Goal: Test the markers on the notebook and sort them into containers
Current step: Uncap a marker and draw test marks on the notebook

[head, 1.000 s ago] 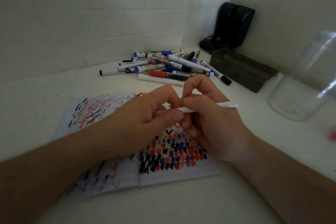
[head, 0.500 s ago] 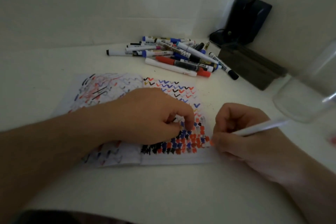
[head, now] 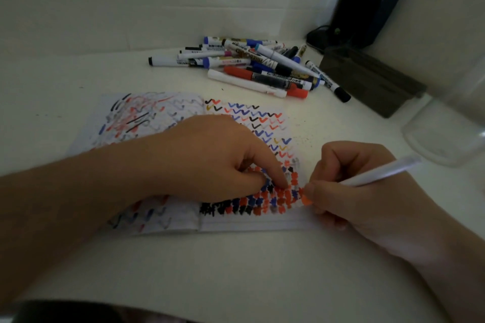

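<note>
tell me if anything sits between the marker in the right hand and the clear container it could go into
Nothing visible does. The right hand holds the white marker tip-down at the notebook's right edge; the clear container sits just beyond it, with only bare table between.

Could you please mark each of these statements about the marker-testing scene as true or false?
1. The right hand holds a white marker with its orange tip at the right edge of the notebook. True.
2. The left hand is lifted clear of the notebook. False: it rests on the open pages, index finger pressed down on the coloured marks.
3. A pile of markers lies on the table beyond the notebook. True.
4. The clear container at the right is full of markers. False: no markers show in it.
5. The dark box sits left of the marker pile. False: it sits to the right of the pile.
</note>
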Demonstrator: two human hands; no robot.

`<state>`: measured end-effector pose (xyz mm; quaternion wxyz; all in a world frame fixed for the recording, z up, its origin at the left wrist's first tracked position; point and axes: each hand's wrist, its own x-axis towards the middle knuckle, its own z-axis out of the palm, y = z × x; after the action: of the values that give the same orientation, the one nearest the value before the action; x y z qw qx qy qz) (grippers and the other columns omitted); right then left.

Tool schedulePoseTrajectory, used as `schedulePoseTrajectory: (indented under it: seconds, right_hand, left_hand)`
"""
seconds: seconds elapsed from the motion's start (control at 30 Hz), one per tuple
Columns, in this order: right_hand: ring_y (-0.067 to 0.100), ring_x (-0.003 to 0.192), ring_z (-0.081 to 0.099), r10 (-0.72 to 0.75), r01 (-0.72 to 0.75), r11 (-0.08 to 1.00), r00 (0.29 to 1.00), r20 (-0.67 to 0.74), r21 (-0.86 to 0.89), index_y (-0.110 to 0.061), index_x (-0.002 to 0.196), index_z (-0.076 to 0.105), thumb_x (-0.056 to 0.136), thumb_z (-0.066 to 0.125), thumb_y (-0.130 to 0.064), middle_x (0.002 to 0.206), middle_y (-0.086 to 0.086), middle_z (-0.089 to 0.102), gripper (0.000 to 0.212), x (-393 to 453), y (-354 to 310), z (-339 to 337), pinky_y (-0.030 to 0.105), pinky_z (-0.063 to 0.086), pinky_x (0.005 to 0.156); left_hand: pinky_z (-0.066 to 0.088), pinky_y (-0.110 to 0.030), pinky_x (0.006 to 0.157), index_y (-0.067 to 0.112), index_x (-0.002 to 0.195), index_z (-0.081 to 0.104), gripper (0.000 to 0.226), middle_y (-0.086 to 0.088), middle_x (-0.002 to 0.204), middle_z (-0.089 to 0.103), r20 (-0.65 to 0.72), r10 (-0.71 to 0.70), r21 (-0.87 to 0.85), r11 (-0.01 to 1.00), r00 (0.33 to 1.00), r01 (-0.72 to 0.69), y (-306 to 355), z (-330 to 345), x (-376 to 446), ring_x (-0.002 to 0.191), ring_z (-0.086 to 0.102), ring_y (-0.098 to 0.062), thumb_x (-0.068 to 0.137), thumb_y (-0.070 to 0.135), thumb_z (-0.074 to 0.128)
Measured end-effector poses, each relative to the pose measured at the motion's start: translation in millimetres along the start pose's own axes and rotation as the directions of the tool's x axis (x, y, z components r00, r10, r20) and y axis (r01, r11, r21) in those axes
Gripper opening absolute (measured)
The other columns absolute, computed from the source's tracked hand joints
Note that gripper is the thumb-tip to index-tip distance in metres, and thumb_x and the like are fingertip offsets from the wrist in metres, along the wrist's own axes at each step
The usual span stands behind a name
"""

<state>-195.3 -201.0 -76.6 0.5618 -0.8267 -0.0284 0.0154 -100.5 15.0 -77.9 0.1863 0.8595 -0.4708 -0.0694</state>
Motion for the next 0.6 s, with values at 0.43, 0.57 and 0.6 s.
schedulePoseTrajectory:
  seconds: [0.43,0.57,0.6]
  right_hand:
    - [0.017,0.040,0.053,-0.005,0.006,1.000,0.999,0.033,-0.018,-0.009,0.055,0.054,0.080,0.074,0.013,0.051,0.013,0.060,0.039,-0.5,0.2,0.2,0.024,0.042,0.044]
    - [0.019,0.039,0.052,-0.022,0.023,0.999,0.999,0.027,-0.031,-0.016,0.052,0.052,0.078,0.074,0.008,0.050,0.014,0.058,0.041,-0.4,-1.7,0.7,0.025,0.043,0.043]
    - [0.020,0.039,0.053,-0.027,0.028,0.999,0.999,0.018,-0.033,-0.018,0.052,0.053,0.079,0.073,0.010,0.050,0.015,0.059,0.043,-0.6,-1.8,0.2,0.025,0.043,0.044]
  left_hand:
    - [0.052,-0.025,0.062,0.072,0.111,0.060,0.034,0.016,0.060,0.065,-0.005,-0.023,-0.027,0.999,1.000,0.022,-2.1,4.3,1.7,0.058,0.061,-0.004,0.086,0.052,0.048]
    - [0.044,-0.021,0.058,0.070,0.112,0.062,0.030,0.016,0.060,0.064,-0.007,-0.012,-0.015,1.000,1.000,0.012,-2.7,4.5,1.6,0.059,0.059,-0.001,0.091,0.050,0.054]
    - [0.043,-0.021,0.057,0.069,0.112,0.062,0.030,0.016,0.060,0.064,-0.009,-0.009,-0.014,1.000,1.000,0.009,-2.5,4.1,1.3,0.058,0.059,-0.001,0.090,0.050,0.053]
